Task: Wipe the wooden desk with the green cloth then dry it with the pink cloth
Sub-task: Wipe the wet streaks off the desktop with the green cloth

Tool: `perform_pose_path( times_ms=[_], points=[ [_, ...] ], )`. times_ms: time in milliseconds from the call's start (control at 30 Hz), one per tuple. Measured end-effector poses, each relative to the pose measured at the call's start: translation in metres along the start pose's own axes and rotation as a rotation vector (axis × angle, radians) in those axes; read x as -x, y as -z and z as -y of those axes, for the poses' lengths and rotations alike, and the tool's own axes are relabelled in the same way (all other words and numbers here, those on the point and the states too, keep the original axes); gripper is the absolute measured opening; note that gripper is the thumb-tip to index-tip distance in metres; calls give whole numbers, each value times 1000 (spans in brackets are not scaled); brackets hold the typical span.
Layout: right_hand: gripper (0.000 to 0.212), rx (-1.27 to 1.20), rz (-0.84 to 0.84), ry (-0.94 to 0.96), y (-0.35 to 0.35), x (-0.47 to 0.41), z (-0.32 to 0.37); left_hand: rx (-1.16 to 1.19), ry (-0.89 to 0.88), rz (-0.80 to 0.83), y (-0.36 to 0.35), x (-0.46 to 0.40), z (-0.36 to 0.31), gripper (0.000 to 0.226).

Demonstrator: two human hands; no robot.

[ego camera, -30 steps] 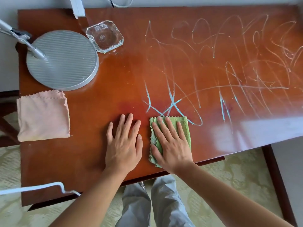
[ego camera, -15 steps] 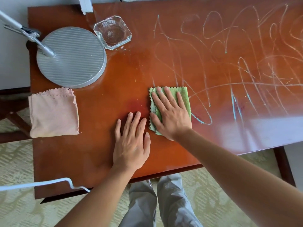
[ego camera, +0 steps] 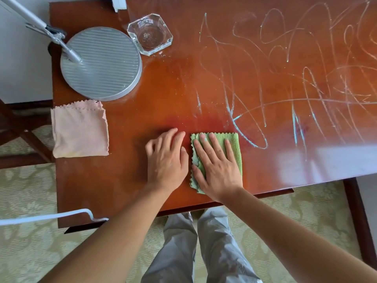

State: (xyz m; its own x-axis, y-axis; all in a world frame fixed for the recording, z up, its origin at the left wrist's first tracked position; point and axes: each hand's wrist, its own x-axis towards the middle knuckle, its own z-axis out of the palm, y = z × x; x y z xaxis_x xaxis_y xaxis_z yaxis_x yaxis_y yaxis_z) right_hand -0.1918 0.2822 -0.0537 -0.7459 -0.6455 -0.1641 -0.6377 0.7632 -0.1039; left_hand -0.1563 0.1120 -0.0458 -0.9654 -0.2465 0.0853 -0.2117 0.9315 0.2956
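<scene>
Pulled back toward the desk's (ego camera: 126, 180) near edge, right hand (ego camera: 219, 172) — fingers straight — presses green cloth (ego camera: 234, 148).

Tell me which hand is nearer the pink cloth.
Left. The left hand rests on the desk just right of the pink cloth; the right hand lies farther right, on the green cloth.

A single wide-angle head view looks steeply down and forward from above the near edge of the surface (ego camera: 126, 180). It sits close, with both forearms entering from 6 o'clock and the person's legs straight below. The surface fills the frame from centre out to 12 and 3 o'clock; carpet shows at 6 to 9 o'clock.
</scene>
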Motion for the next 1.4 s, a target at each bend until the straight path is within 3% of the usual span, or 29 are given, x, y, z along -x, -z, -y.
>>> perform_pose_path(
  times_ms=[167,300,700,933,1167,1400],
  points=[
    [68,-3,9,45,4,-20,7,-76,111,21,4,-29,30,42],
    [68,-32,-3,80,7,-47,10,-70,103,45,3,-33,32,47],
    [69,-38,-39,-54,35,-183,-17,-73,93,3,0,-33,33,45],
    [69,-41,-36,-41,35,-169,-14,-44,101,-14,0,-31,33,45],
    [70,-55,-15,-3,16,-72,5,-64,120,11,4,-34,30,43],
    [72,-60,-26,-9,14,-80,3,-85,180,31,0,-41,20,46]
  ],
)
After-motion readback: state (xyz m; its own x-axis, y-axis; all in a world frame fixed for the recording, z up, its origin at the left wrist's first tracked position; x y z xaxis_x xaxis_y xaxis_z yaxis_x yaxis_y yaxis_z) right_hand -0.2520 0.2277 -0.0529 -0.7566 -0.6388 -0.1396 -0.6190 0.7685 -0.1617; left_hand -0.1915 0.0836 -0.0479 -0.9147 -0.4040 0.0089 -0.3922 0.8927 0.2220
